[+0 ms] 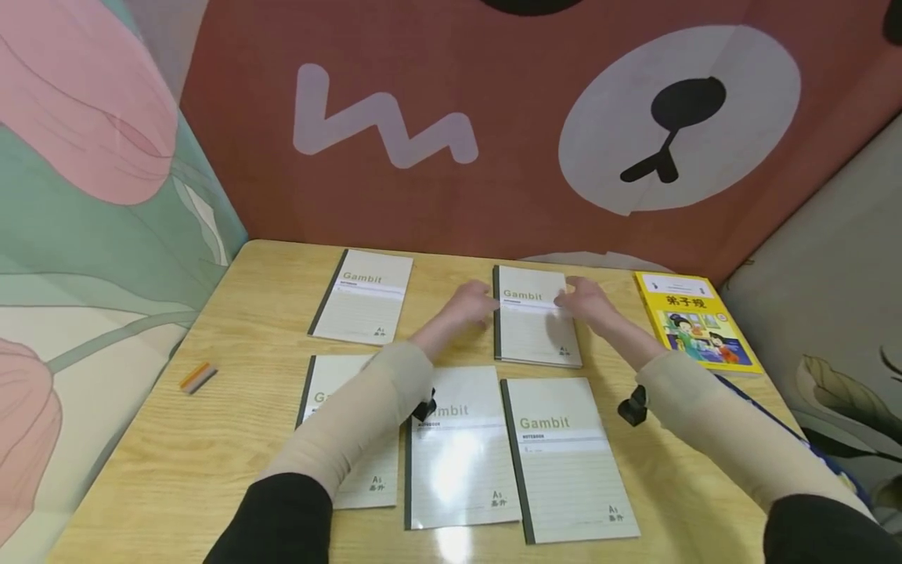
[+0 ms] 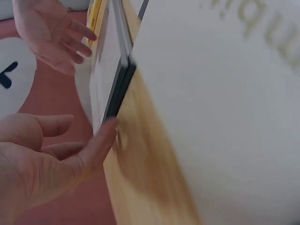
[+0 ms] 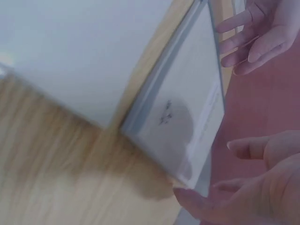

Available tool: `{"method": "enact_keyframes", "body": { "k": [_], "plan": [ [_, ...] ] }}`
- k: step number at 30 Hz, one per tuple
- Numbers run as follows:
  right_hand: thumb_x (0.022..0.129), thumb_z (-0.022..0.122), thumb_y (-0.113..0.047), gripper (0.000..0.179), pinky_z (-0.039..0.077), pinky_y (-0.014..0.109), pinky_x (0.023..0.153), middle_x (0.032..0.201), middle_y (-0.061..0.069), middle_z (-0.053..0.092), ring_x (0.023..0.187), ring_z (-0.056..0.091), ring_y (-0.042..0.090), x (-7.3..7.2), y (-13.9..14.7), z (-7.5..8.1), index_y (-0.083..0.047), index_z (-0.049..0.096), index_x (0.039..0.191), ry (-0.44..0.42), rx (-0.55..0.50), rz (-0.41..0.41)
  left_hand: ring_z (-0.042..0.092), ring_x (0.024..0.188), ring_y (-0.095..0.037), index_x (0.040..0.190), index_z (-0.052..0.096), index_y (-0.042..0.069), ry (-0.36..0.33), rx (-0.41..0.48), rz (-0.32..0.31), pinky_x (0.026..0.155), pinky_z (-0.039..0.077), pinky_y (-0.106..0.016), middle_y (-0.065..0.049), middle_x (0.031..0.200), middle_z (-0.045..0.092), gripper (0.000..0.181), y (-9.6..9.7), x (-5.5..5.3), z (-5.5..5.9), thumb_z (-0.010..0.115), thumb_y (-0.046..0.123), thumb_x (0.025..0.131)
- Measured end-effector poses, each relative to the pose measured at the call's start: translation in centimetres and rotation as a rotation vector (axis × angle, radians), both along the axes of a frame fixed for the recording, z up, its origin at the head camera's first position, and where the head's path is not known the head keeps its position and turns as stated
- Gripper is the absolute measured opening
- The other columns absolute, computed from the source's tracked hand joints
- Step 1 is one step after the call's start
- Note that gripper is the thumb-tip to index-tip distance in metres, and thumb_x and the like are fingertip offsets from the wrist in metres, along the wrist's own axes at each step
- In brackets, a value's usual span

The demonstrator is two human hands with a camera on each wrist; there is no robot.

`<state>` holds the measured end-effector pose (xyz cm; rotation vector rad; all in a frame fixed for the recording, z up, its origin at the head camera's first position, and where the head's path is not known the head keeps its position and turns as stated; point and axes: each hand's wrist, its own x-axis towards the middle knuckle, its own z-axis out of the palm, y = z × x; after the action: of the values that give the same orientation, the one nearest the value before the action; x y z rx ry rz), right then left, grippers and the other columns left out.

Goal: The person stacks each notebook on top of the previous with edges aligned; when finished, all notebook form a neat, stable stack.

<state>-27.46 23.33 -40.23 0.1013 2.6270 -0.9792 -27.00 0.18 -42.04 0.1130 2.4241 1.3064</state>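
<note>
At the back of the table lies a Gambit notebook point(image 1: 532, 333) with a pale cover and a black spine. In the left wrist view the edge shows two black spines point(image 2: 121, 89), one on top of the other. My left hand point(image 1: 468, 305) is at the spine side, and a fingertip touches the edge in the left wrist view. At the opposite side, my right hand point(image 1: 586, 301) has a fingertip at the notebook's edge, seen in the right wrist view. Both hands have loosely extended fingers, and neither grips the notebook.
Another notebook point(image 1: 362, 298) lies at the back left. Three more, a left one point(image 1: 359, 474), a middle one point(image 1: 458, 462) and a right one point(image 1: 571, 478), form a front row. A yellow book point(image 1: 694, 321) lies at the right edge, a small striped block point(image 1: 198, 377) at the left.
</note>
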Motion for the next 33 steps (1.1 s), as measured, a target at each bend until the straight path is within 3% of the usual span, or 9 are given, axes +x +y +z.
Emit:
{"method": "enact_keyframes", "body": {
  "k": [3,8,10,14,20,26,30,31,33],
  "plan": [
    [0.101,0.048,-0.01,0.068,0.037,0.055,0.12,0.168,0.028,0.021,0.151,0.03,0.044,-0.4,-0.5,0.3,0.006,0.021,0.161,0.089,-0.033,-0.025,0.066,0.117,-0.035,0.157,0.038,-0.001,0.033,0.024,-0.052,0.1,0.059,-0.04,-0.019,0.159,0.045,0.056,-2.0,-0.6,0.6,0.053,0.016,0.106],
    [0.101,0.05,-0.012,0.058,0.042,0.056,0.117,0.161,0.027,0.039,0.149,0.038,0.042,-1.2,-2.3,0.6,-0.003,0.039,0.157,0.228,-0.081,-0.119,0.065,0.121,-0.037,0.157,0.039,0.001,0.084,-0.014,-0.074,0.104,0.057,-0.046,-0.022,0.149,0.055,0.054,-6.7,-2.2,1.5,0.05,0.02,0.107],
    [0.102,0.052,-0.013,0.053,0.047,0.054,0.113,0.158,0.025,0.045,0.144,0.046,0.04,-1.5,-3.4,0.7,-0.003,0.044,0.154,0.268,-0.154,-0.151,0.066,0.121,-0.037,0.155,0.042,0.001,0.121,-0.06,-0.059,0.101,0.057,-0.045,-0.022,0.146,0.058,0.053,-9.1,-2.7,1.8,0.05,0.02,0.107],
    [0.104,0.053,-0.011,0.049,0.053,0.05,0.108,0.154,0.022,0.05,0.136,0.054,0.037,-2.0,-6.0,0.5,-0.002,0.048,0.151,0.304,-0.319,-0.182,0.064,0.122,-0.038,0.152,0.046,-0.001,0.127,-0.098,-0.003,0.101,0.057,-0.045,-0.024,0.144,0.059,0.05,-13.8,-3.6,2.3,0.049,0.018,0.106],
    [0.107,0.052,-0.018,0.05,0.052,0.052,0.11,0.154,0.02,0.049,0.139,0.052,0.038,-2.5,-9.8,-0.3,-0.001,0.044,0.153,0.245,-0.5,-0.173,0.062,0.126,-0.038,0.15,0.048,-0.003,0.138,-0.15,0.028,0.103,0.056,-0.045,-0.026,0.146,0.056,0.049,-18.6,-4.0,2.5,0.047,0.019,0.107],
    [0.106,0.054,-0.025,0.056,0.05,0.058,0.111,0.155,0.022,0.047,0.141,0.049,0.044,-2.1,-14.1,-1.2,-0.002,0.04,0.155,0.112,-0.681,-0.171,0.055,0.132,-0.042,0.151,0.045,-0.006,0.151,-0.223,0.021,0.109,0.05,-0.051,-0.029,0.148,0.052,0.051,-21.8,-2.9,2.4,0.045,0.021,0.107],
    [0.106,0.054,-0.034,0.062,0.051,0.055,0.111,0.159,0.018,0.042,0.143,0.047,0.041,-1.6,-16.6,-1.6,-0.008,0.035,0.159,0.027,-0.719,-0.174,0.046,0.141,-0.045,0.152,0.04,-0.01,0.129,-0.307,0.015,0.116,0.043,-0.057,-0.032,0.155,0.043,0.056,-23.6,-2.3,2.1,0.044,0.022,0.106],
    [0.106,0.053,-0.036,0.062,0.052,0.054,0.11,0.148,0.016,0.052,0.137,0.053,0.039,-1.5,-17.2,-1.7,-0.01,0.035,0.159,0.012,-0.715,-0.177,0.044,0.142,-0.046,0.152,0.038,-0.011,0.115,-0.33,0.021,0.117,0.042,-0.058,-0.032,0.156,0.041,0.057,-24.0,-2.2,2.0,0.044,0.022,0.106],
    [0.106,0.052,-0.039,0.063,0.051,0.054,0.111,0.146,0.014,0.051,0.137,0.051,0.038,-1.2,-18.3,-1.7,-0.011,0.034,0.16,-0.016,-0.719,-0.184,0.044,0.141,-0.047,0.152,0.036,-0.012,0.081,-0.368,0.043,0.118,0.04,-0.058,-0.034,0.157,0.039,0.058,-24.6,-2.1,1.8,0.045,0.023,0.106]
  ]
}}
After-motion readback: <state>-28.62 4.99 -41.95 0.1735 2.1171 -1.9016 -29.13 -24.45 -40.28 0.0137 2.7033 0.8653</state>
